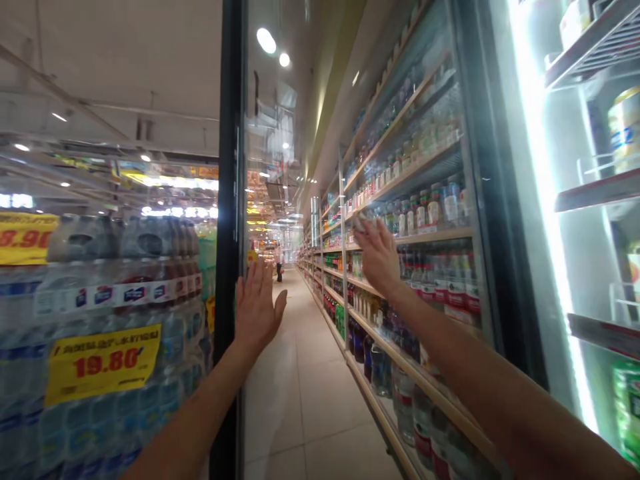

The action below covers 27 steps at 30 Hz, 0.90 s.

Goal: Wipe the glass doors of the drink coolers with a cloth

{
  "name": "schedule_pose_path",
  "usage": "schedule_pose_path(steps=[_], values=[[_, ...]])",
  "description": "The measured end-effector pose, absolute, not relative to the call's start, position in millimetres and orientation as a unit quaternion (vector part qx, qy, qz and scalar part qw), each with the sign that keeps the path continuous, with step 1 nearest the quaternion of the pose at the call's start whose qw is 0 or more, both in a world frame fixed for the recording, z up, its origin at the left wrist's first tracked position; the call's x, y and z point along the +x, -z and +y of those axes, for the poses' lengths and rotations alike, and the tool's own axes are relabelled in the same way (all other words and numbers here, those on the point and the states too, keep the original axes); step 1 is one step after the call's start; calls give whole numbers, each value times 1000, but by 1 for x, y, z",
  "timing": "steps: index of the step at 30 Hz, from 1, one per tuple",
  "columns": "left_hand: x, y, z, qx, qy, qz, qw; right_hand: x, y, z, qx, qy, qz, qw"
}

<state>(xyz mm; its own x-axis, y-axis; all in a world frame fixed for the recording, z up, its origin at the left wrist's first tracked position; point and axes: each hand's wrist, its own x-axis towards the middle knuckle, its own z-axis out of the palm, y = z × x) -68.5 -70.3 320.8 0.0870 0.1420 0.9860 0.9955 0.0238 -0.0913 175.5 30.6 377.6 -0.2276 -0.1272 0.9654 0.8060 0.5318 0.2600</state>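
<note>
A glass fridge door [300, 100] with a black frame edge [231, 200] stands swung out in front of me. My left hand [257, 310] lies flat and open against the glass beside that black edge, fingers pointing up. Higher and further right, my right hand [377, 257] is also open, its fingers stretched out on or close to the glass. Neither hand holds anything. Through the glass I see the shop aisle and drink shelves.
The lit fridge interior [600, 200] with wire shelves and cans is at the far right. Stacked packs of water bottles [100, 320] with yellow price tags fill the left. Long shelves of bottles [425, 220] line the tiled aisle [310, 387]; a person stands far down it.
</note>
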Motion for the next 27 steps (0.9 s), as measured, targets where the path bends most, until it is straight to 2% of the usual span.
schedule_pose_path(steps=[2, 3, 7, 8, 12, 14, 17, 19, 20, 24, 25, 27], values=[[-64, -327, -65, -551, 433, -525, 483, 189, -379, 33, -287, 392, -635, 601], [-61, -330, -62, -554, 431, -528, 478, 193, -376, 32, -275, 399, -646, 590], [-55, -333, -54, -568, 411, -528, 480, 212, -357, 32, -157, 469, -753, 433], [-54, -332, -52, -570, 407, -525, 483, 221, -358, 35, -161, 475, -755, 423], [-52, -327, -46, -560, 415, -522, 491, 262, -372, 48, -301, 432, -641, 558], [-51, -324, -44, -558, 421, -522, 489, 275, -365, 49, -301, 431, -637, 563], [-49, -322, -44, -554, 425, -523, 489, 275, -341, 42, -196, 472, -738, 441], [-48, -321, -44, -550, 423, -523, 495, 264, -342, 38, -161, 480, -776, 378], [-49, -320, -44, -549, 419, -522, 501, 255, -351, 37, -173, 474, -773, 384], [-56, -316, -50, -563, 382, -500, 535, 201, -409, 33, -281, 404, -682, 541], [-60, -314, -54, -568, 368, -493, 546, 184, -417, 30, -276, 394, -682, 552], [-69, -309, -64, -570, 348, -483, 567, 150, -415, 23, -216, 403, -722, 519]])
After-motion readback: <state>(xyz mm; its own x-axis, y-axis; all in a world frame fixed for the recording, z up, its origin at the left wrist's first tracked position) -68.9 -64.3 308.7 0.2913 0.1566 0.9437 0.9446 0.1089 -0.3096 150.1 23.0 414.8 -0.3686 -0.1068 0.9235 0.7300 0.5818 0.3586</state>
